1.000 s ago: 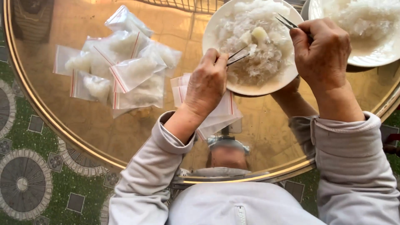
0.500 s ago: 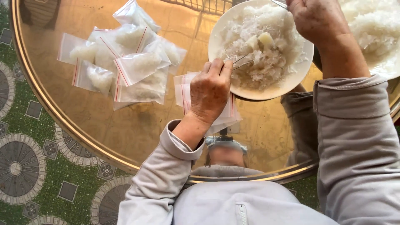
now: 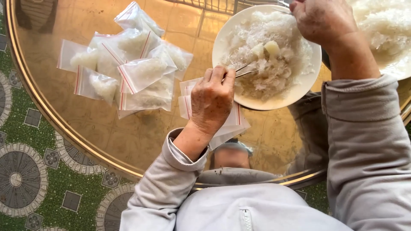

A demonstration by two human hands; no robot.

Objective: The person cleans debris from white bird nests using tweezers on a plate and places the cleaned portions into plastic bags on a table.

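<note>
near the middle of the round glass surface (image 3: 141,141), just inside its gold rim, the left hand (image 3: 212,100) rests over a small stack of empty clear zip bags (image 3: 188,96) with red seal strips, its grip pinched together on metal tweezers (image 3: 244,70) whose tips reach onto the near-left part of a white plate (image 3: 308,81). the plate is heaped with pale, shredded, translucent strands (image 3: 274,72), and two small yellowish lumps (image 3: 266,49) sit on top of the heap, just beyond the tweezer tips. the plate's near edge overlaps the stack of empty bags. toward the far edge of the surface, the right hand (image 3: 323,19) hangs over the plate's far-right rim; a thin metal tool (image 3: 284,3) shows just beside its fingers, but whether the grip is closed on it cannot be told, since the fingers are turned away from view. a second plate (image 3: 396,70) with the same pale strands lies at the far right edge, partly cut off. toward the far left of the surface lies a loose pile of filled zip bags (image 3: 137,75), each holding a white clump, overlapping one another and well apart from the plates. both arms wear grey sleeves (image 3: 364,141). below the glass, a green patterned floor (image 3: 38,171) shows.
</note>
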